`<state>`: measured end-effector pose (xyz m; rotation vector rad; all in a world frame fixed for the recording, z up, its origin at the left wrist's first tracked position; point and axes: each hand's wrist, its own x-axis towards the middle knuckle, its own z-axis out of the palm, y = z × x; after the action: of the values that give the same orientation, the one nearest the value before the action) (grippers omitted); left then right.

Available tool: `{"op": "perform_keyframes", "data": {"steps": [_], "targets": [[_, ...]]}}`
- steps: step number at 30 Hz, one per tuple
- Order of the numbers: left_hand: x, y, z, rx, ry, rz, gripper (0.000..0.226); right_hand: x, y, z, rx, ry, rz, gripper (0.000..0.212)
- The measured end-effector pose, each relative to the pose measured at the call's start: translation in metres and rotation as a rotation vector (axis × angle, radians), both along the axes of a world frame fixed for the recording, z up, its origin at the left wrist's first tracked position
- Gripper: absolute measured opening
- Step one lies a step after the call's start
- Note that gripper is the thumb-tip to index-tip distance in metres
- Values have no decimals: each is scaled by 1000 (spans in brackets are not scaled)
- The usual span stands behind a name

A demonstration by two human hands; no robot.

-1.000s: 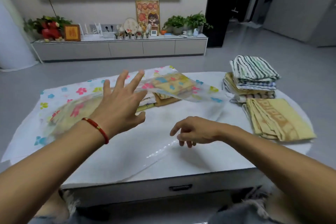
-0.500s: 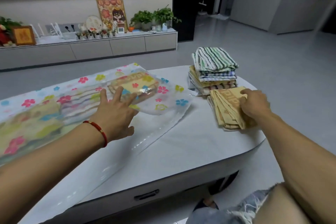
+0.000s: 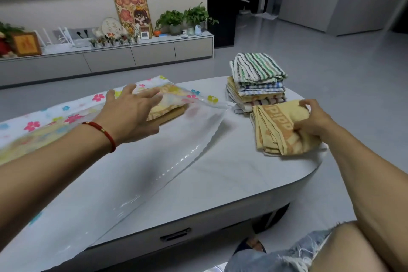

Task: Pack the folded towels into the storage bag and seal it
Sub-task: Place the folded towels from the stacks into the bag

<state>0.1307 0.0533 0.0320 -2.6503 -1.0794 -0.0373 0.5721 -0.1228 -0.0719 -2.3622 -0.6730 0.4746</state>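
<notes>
the far left end of the storage bag (image 3: pixel 123 161) is cut off by the frame edge, and its clear near flap is hard to separate from the pale worktop (image 3: pixel 231 174) beneath it. the towels already inside the bag (image 3: pixel 170 108) are blurred behind the flowered film; only a yellow-brown fold at the bag mouth is made out clearly. the lower layers of the towel stack (image 3: pixel 256 81) are partly hidden by the yellow towel (image 3: pixel 280 128) lying in front of it.

the left hand (image 3: pixel 130 112) is held palm down over the bag mouth, wrist banded by a red bracelet (image 3: pixel 103 133), fingers spread and extended; whether the upper film is touched cannot be told. the right hand (image 3: pixel 313 121) is reached across to the right end of the worktop, its grip closed on the right edge of the yellow towel, with the thumb on top and the fingers tucked into the folds. that towel lies outside the bag, just beside the stack.
</notes>
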Motion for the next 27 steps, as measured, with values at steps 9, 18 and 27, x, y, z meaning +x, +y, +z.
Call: {"op": "perform_keyframes", "data": {"steps": [9,18,27], "targets": [[1,10,36,-109,-69,55,81,-19,-7,27,331,602,76,45],[3,8,44,-157,-93,50,78,-134,-2,95,466,809,565,31],[-1,14,58,-191,-137,49,82,-284,114,11,496,635,340,38]]}}
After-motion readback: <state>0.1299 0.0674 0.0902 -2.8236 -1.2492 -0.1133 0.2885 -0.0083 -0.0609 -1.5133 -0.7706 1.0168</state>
